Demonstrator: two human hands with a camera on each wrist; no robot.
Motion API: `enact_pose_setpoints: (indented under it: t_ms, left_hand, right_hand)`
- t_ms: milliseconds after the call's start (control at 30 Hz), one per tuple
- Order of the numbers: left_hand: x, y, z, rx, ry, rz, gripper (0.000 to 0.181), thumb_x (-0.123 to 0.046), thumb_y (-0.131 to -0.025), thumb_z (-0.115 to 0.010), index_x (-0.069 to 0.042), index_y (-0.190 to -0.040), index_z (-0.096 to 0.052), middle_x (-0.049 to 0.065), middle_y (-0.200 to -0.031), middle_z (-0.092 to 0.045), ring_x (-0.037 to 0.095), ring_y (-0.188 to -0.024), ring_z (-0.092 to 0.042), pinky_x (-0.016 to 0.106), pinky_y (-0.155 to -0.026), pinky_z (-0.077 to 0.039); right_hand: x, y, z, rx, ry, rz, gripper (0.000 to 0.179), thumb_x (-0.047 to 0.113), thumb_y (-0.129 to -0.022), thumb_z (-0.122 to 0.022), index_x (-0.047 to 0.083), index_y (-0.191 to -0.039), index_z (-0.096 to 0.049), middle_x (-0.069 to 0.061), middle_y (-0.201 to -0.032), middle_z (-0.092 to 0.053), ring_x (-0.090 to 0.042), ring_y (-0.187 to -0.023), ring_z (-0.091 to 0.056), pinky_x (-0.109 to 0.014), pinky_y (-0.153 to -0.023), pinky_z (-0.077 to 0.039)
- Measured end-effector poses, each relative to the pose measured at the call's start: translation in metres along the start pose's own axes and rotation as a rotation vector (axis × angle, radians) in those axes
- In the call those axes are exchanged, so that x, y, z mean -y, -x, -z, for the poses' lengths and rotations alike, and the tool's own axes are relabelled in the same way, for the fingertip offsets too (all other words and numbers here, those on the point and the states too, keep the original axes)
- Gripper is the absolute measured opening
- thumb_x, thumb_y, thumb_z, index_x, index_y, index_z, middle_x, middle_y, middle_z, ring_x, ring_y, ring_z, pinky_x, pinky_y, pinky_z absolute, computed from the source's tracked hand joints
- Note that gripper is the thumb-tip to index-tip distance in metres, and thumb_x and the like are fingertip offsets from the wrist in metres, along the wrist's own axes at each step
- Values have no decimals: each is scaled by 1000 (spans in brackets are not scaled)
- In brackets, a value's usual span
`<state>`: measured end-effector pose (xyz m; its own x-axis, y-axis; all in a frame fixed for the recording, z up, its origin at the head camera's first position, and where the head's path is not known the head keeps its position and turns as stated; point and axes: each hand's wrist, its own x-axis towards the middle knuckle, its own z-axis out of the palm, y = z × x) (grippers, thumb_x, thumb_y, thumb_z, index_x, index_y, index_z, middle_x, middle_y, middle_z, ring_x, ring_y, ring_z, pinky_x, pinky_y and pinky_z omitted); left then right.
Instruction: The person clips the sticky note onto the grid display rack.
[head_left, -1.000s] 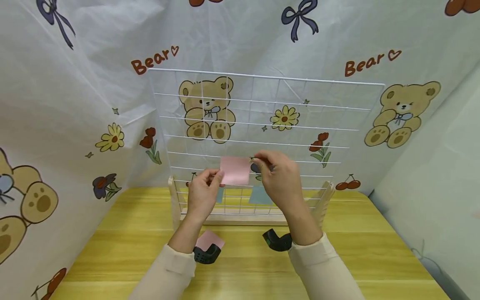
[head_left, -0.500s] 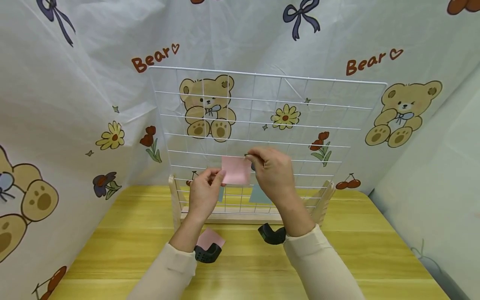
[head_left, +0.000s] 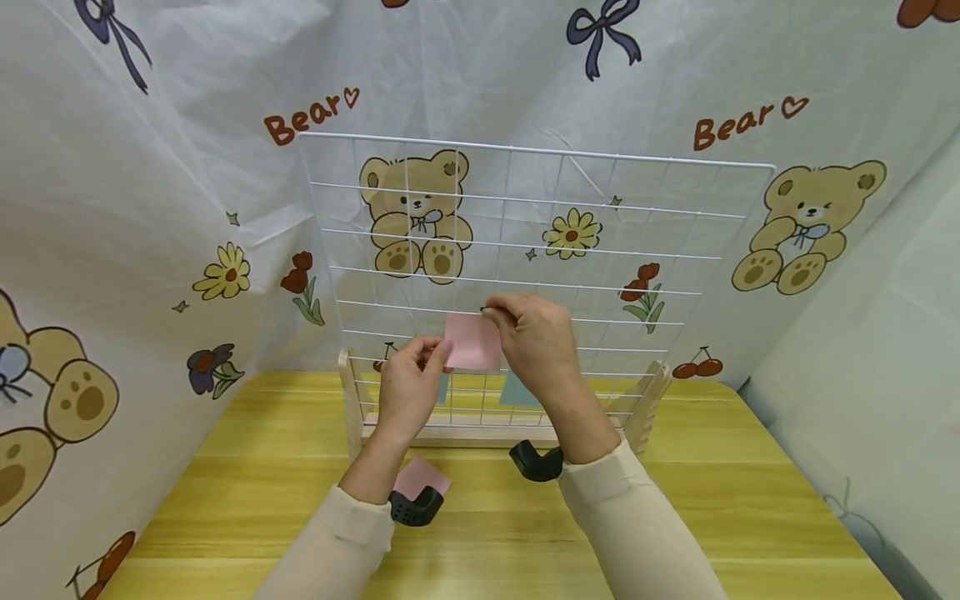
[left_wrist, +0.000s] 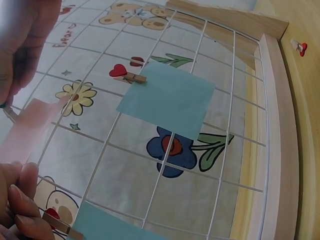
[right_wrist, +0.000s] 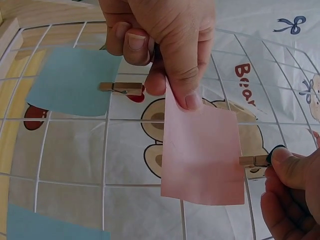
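My left hand (head_left: 408, 383) pinches a pink sticky note (head_left: 474, 342) by its lower left edge, holding it up against the white wire grid (head_left: 540, 152). Between the thumb and fingers of my right hand (head_left: 536, 342) is a small wooden clothespin (right_wrist: 254, 160) with a dark green end. In the right wrist view, the clothespin's tip overlaps the note's top edge. Lower on the grid hangs a light blue note (left_wrist: 170, 97) under a clothespin with a red heart (left_wrist: 131, 76). A second blue note (left_wrist: 112, 225), also pegged, shows below the left hand.
Another pink note (head_left: 422, 477) lies on the wooden table (head_left: 480, 550), partly behind the left wrist's black camera mount (head_left: 416, 507). A wooden base (head_left: 480, 437) supports the grid. Another red-heart clothespin (left_wrist: 301, 48) lies beyond the base. Bear-printed cloth hangs behind.
My right hand has moved left with the clothespin, from beside the pink note to its top right edge. The left hand and the note have stayed nearly still.
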<state>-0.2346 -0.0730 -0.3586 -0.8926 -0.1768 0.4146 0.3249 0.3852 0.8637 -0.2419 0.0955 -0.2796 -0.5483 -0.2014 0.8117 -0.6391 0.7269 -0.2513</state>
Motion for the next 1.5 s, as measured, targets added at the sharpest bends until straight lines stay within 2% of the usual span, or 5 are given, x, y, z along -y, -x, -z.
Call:
enact_pose_setpoints:
  t_ms: [300, 633, 1200, 1500]
  left_hand:
    - [0, 0, 1, -5, -4, 8, 25, -35, -102, -65, -14, -108, -76, 2, -80, -74, 16, -61, -53, 23, -51, -35]
    - [0, -3, 1, -12, -17, -12, 25, -35, -101, -65, -13, -107, -76, 2, -78, -74, 16, -59, -53, 25, -52, -35]
    - [0, -3, 2, -16, -42, -10, 26, -36, -102, -64, -13, -108, -76, 2, -78, -74, 16, -60, -54, 25, -52, -36]
    - [-1, -1, 3, -7, -43, -10, 27, -38, -101, -64, -14, -106, -75, 1, -79, -74, 15, -62, -55, 25, -53, -39]
  right_hand:
    - [0, -1, -5, 24, 16, 0, 7, 13, -91, -76, 8, -89, -79, -6, -88, -79, -22, -83, -76, -36, -72, -61]
    - [0, -2, -9, 36, 38, 2, 7, 11, -93, -75, 7, -90, -79, -7, -87, -79, -24, -82, -75, -37, -72, -61]
    - [10, -5, -4, 123, 87, -84, 12, 15, -95, -73, 8, -101, -80, -7, -95, -79, -22, -88, -74, -38, -78, -60]
    - [12, -6, 1, 162, 87, -139, 14, 19, -96, -73, 12, -106, -80, -5, -97, -76, -20, -87, -72, -35, -72, -60]
